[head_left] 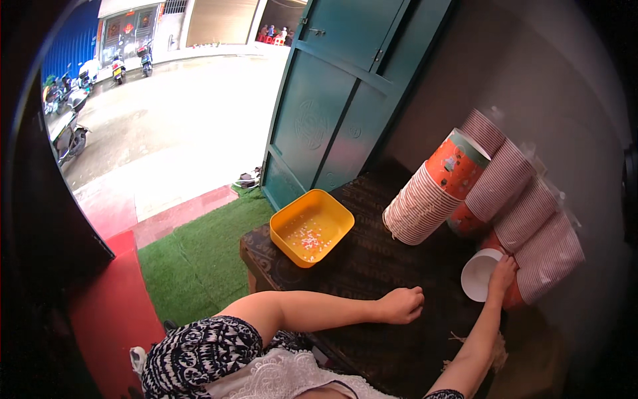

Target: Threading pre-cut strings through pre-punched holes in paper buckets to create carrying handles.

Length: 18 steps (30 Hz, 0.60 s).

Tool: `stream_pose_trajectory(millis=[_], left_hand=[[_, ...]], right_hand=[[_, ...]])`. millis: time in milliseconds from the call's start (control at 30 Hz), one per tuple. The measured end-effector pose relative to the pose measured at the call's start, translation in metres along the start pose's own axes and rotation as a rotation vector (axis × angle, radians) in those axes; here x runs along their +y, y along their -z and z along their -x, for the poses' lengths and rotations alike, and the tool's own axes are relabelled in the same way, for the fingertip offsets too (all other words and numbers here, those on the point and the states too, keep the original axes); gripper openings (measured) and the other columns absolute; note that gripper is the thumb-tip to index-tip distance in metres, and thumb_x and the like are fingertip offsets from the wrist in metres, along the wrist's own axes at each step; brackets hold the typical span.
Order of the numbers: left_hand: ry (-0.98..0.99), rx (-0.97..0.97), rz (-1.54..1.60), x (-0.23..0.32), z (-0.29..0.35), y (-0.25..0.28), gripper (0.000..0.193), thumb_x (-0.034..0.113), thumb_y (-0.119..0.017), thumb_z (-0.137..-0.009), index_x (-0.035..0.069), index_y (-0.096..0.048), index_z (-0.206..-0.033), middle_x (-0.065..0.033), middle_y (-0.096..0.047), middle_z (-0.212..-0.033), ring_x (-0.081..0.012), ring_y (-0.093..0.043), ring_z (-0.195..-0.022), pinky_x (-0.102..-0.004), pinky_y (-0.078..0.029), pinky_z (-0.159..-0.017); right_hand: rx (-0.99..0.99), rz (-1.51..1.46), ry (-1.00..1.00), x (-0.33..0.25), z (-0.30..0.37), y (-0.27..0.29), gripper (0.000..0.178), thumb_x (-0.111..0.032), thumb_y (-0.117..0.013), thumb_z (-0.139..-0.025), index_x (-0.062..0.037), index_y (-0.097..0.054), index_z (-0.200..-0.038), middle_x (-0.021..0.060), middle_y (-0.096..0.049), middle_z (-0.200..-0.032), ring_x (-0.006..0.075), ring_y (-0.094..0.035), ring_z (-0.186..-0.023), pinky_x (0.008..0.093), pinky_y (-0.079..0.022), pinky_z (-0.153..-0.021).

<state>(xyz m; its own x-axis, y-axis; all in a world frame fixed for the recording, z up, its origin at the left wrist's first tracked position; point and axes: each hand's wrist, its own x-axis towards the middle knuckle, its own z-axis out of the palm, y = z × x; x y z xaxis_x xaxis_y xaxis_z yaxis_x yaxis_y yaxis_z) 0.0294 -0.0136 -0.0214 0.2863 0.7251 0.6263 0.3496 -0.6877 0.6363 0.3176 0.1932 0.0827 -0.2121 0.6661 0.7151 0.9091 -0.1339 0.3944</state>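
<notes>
My right hand reaches to the right side of the dark table and is closed on the rim of a paper bowl. The bowl is white inside and its mouth faces me. Over the middle of the table is my left hand, fingers curled into a fist; whatever it may hold is hidden. Beyond it rises a tall nested stack of paper bowls, topped by an orange bowl with a green band. Several plastic-wrapped bowl stacks lean against the wall, next to my right hand.
A yellow plastic tub with small white and pink bits in it stands at the table's left edge. Behind it is a green metal door. Green turf and a red mat cover the floor to the left.
</notes>
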Motion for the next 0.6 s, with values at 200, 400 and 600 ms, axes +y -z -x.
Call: stream_pose_trajectory(millis=[200,400,600], left_hand=[[-0.003,-0.046,-0.017,-0.007,0.002,-0.001,0.016,0.013,-0.058,-0.082,-0.003,-0.054,-0.082,-0.0185,-0.053,-0.088,-0.0378,-0.055,-0.074,-0.0467,-0.045,-0.064],[0.008,-0.062,-0.031,-0.003,0.001,-0.002,0.017,0.014,-0.057,-0.082,-0.003,-0.053,-0.080,-0.0190,-0.053,-0.087,-0.0384,-0.055,-0.074,-0.0472,-0.045,-0.064],[-0.015,-0.023,-0.060,-0.003,0.002,-0.002,0.017,0.014,-0.058,-0.078,-0.002,-0.055,-0.074,-0.0204,-0.055,-0.079,-0.0375,-0.057,-0.072,-0.0457,-0.048,-0.065]], right_hand=[[0.058,-0.121,0.100,0.001,0.000,0.003,0.014,-0.001,-0.049,-0.082,-0.0022,-0.052,-0.096,0.0166,-0.053,-0.092,0.0341,-0.055,-0.089,0.0417,-0.049,-0.074],[-0.010,-0.187,0.142,0.012,0.002,0.008,0.020,0.005,-0.050,-0.079,-0.0006,-0.053,-0.098,0.0193,-0.054,-0.092,0.0373,-0.055,-0.090,0.0448,-0.048,-0.074],[-0.089,-0.235,0.151,0.003,0.000,0.033,0.022,0.007,-0.049,-0.078,0.0010,-0.054,-0.099,0.0235,-0.059,-0.093,0.0410,-0.058,-0.085,0.0480,-0.048,-0.072]])
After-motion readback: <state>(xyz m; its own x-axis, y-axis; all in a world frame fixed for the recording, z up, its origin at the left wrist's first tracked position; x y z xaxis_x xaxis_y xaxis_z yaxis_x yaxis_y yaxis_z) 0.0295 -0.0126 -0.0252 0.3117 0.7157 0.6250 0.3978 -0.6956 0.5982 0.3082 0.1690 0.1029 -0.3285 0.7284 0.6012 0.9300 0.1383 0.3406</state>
